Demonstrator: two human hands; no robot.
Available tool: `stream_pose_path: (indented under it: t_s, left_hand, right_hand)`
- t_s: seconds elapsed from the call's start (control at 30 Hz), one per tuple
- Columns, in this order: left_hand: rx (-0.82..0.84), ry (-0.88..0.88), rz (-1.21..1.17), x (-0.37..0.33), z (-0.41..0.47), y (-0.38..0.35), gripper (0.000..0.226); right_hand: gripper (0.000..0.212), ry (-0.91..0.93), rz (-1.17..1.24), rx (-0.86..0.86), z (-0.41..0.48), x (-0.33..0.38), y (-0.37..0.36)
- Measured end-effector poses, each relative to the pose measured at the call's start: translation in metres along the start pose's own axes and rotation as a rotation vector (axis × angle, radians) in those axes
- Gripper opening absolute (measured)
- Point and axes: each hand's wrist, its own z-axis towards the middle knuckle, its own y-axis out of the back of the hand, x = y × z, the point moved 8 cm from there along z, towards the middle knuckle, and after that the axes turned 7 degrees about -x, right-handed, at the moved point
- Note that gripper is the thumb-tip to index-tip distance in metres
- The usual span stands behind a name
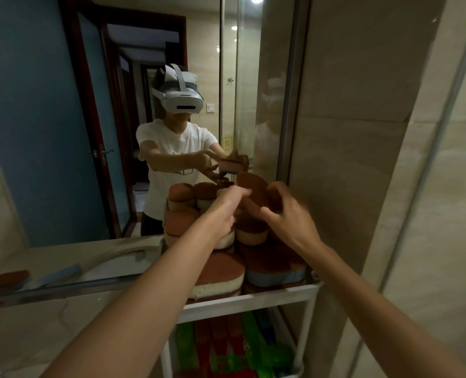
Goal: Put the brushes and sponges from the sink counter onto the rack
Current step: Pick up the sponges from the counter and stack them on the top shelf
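A white rack (253,298) stands against the wall beside the mirror. Its top shelf carries a tall pile of sponges with brown scrub tops, among them a white-bodied one (221,276) and a blue-bodied one (275,274). Both my hands are at the top of the pile. My left hand (226,211) pinches the left side of a brown-topped sponge (253,186). My right hand (289,216) curls its fingers around that sponge's right side. The sponge is tilted, and my fingers hide its lower part. The mirror shows the same sponge held between both hands.
The rack's lower shelf (226,345) holds green and red packs. A brown-headed brush with a pale blue handle (8,278) lies at the far left by the mirror's lower edge. The beige counter (49,328) runs left of the rack, and a tiled wall is close on the right.
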Motion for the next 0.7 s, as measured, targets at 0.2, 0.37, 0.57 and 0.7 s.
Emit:
stream_pose_path:
  t_s: [0.2, 0.37, 0.57, 0.7]
  left_hand:
    - [-0.030, -0.423, 0.844, -0.003, 0.001, 0.008, 0.034]
    - [0.100, -0.494, 1.259, 0.020, -0.005, -0.002, 0.054]
    - [0.156, -0.448, 1.339, 0.026, -0.004, -0.003, 0.054]
    - [0.137, -0.472, 1.356, 0.028, -0.005, -0.003, 0.054]
  right_hand:
    - [0.055, -0.130, -0.370, -0.124, -0.009, -0.032, 0.006]
    - [0.053, -0.205, -0.412, -0.002, -0.011, -0.053, -0.011]
    - [0.050, -0.202, -0.395, 0.087, -0.008, -0.059, -0.021]
    - [0.050, -0.209, -0.440, 0.160, -0.006, -0.062, -0.025]
